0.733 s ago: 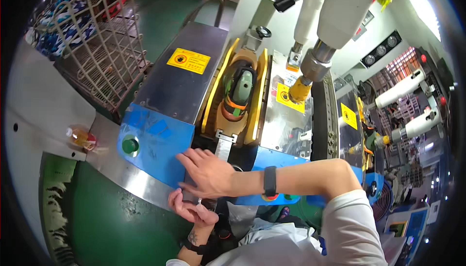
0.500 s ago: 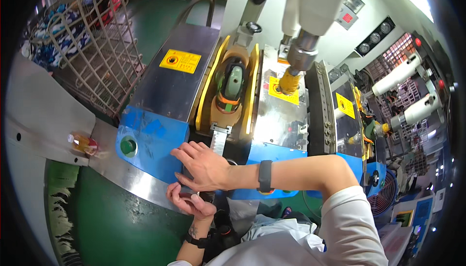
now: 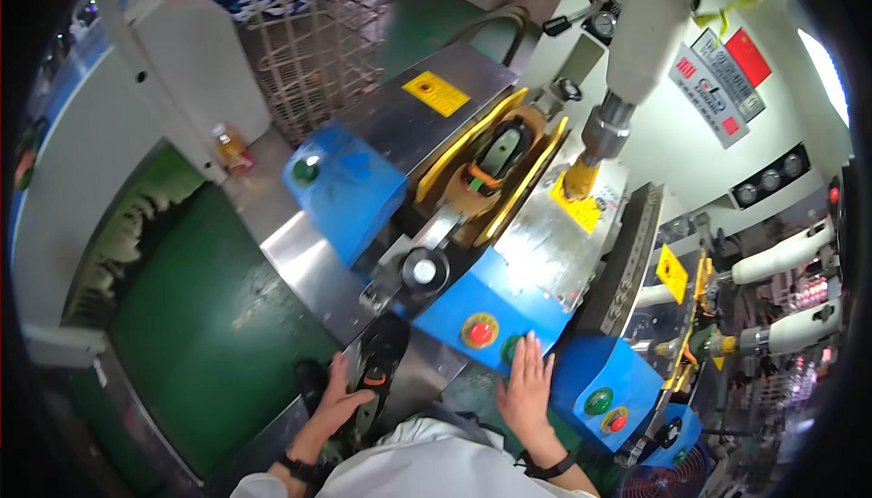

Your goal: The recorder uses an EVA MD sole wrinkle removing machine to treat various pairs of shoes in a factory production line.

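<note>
My left hand [image 3: 339, 400] is low in the view with its fingers stretched and thumb apart. Close beside it is a dark shoe [image 3: 380, 366] with orange and olive parts; I cannot tell whether the thumb touches it. With fingers extended, my right hand [image 3: 527, 394] reaches the front edge of a blue machine panel [image 3: 454, 303], its fingertips at a green button [image 3: 511, 348] they partly cover. A red button [image 3: 480, 331] sits to the left. Farther back, a green and orange shoe [image 3: 505, 148] rests sole up or tilted, which I cannot tell, between yellow-edged side pads [image 3: 527, 198].
A white press arm [image 3: 649, 35] with a metal shaft hangs over the machine. Left of the pads stands another blue panel [image 3: 341, 180] with a green button. A bottle [image 3: 233, 148] stands farther left, near a wire cart [image 3: 318, 44]. A second machine [image 3: 607, 389] adjoins at right.
My hands, close together over the left blue panel before, are now apart. The right hand has moved right and down to the other panel; the left has dropped lower. The view has turned.
</note>
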### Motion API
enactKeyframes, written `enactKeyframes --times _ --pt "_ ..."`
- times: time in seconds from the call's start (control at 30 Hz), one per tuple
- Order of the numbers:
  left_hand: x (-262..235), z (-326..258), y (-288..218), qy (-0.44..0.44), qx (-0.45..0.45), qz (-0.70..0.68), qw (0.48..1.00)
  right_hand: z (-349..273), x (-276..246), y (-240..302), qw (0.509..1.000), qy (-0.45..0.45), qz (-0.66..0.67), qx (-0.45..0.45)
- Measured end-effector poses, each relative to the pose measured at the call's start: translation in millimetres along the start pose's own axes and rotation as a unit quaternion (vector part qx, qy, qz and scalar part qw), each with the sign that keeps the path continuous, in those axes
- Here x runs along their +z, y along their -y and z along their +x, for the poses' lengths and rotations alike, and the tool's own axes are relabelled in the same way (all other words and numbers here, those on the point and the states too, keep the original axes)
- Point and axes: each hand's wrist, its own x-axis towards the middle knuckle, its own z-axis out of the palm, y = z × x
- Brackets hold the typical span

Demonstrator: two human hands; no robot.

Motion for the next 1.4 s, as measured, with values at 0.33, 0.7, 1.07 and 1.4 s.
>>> enactKeyframes --times 0.33,0.7,1.07,1.4 --pt "40.9 -1.2 36.3 -0.068 0.044 0.206 0.975 -100.2 -19.6 10.0 0.891 -0.044 0.447 -0.072" --pt "63.0 -236.7 -22.1 -0.08 0.058 -0.49 0.866 -199.1 34.0 -18.3 0.834 0.161 0.514 -0.121" --pt "-79.2 -260.7 115.7 -0.423 0.081 -0.257 0.865 -145.3 103.4 154.1 0.742 0.313 0.592 -0.032" --pt "-80.9 -230.9 165.9 -0.329 -0.008 0.006 0.944 -112.1 142.2 273.4 0.865 0.173 0.462 0.087"
